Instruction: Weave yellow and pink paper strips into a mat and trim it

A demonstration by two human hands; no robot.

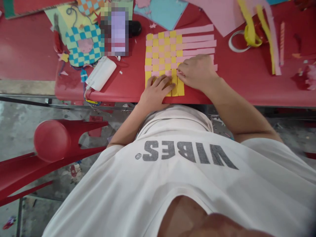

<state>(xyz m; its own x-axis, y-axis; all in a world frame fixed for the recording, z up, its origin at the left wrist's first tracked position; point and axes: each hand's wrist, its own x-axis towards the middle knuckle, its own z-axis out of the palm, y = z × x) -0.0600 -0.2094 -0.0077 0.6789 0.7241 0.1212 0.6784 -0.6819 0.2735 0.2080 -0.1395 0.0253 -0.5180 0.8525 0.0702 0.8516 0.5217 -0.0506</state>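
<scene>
1. Left hand [158, 88]: fingers spread flat on the woven paper mat [161, 49], at the counter's [247, 82] near edge.
2. Right hand [196, 70]: fingers pressed together, tips on the mat just beside the left fingers.

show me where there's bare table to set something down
Bare red table left of the blue-green checked weave; another patch right of the right hand, below the tape ring. Crowded along the far edge with paper sheets.

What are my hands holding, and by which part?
Left hand lies flat on the woven paper mat, near its lower yellow ends. Right hand seems to pinch the lowest pink strip where it leaves the weave.
</scene>
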